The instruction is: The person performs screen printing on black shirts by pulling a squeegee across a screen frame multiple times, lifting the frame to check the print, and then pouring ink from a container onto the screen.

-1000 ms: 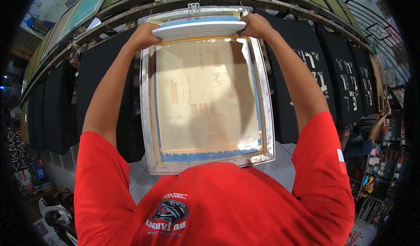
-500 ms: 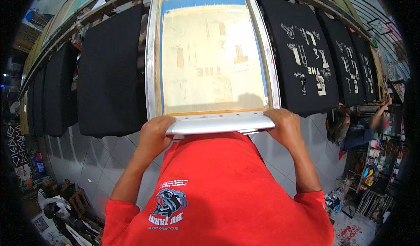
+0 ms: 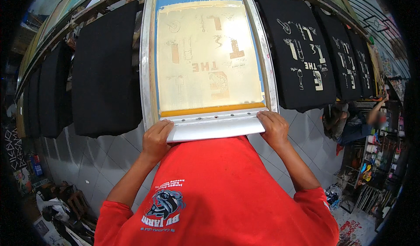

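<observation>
A screen printing frame (image 3: 267, 71) with pale aluminium sides lies in front of me, its cream mesh (image 3: 197, 86) bordered in blue and showing reversed lettering and tool-like figures. Across its near end rests a squeegee (image 3: 214, 130) with a silver handle and an amber blade, touching the mesh. My left hand (image 3: 157, 136) is closed round the squeegee's left end, the thumb side hidden. At the opposite end my right hand (image 3: 274, 128) grips it the same way. Both forearms come out of red sleeves.
Black shirts are laid out in a row: a plain one (image 3: 105, 71) on the left, a printed one (image 3: 302, 49) on the right, several more beyond. A person (image 3: 354, 123) sits at the right, near shelves of small containers (image 3: 372, 154). Grey floor tiles (image 3: 103, 158) show below.
The squeegee has tilted, so more of its amber blade shows. Both hands have shifted slightly with it, and the mesh's figures look clearer and browner, with less glare.
</observation>
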